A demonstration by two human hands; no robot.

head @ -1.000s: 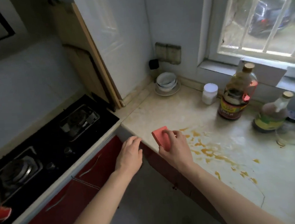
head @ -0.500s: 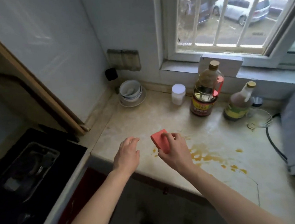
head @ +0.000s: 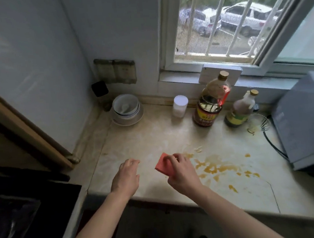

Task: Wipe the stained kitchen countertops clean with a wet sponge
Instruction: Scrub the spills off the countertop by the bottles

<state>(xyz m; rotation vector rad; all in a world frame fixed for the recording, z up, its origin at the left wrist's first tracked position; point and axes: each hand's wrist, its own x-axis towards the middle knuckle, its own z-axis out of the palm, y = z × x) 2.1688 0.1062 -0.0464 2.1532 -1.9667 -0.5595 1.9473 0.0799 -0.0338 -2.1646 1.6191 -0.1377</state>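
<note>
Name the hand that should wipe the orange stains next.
Right. The right hand grips the red sponge, just beside the orange stains on the countertop. The left hand holds nothing and is farther from them.

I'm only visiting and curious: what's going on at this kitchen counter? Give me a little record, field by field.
Place: beige countertop below a window
Right hand: holds a red sponge at the left edge of the spill
Left hand: empty, fingers relaxed, just left of the sponge
Stain: orange splotches spread to the right of the sponge
Back row: stacked bowls, white jar, large oil bottle, smaller bottle
Far right: grey appliance
</note>
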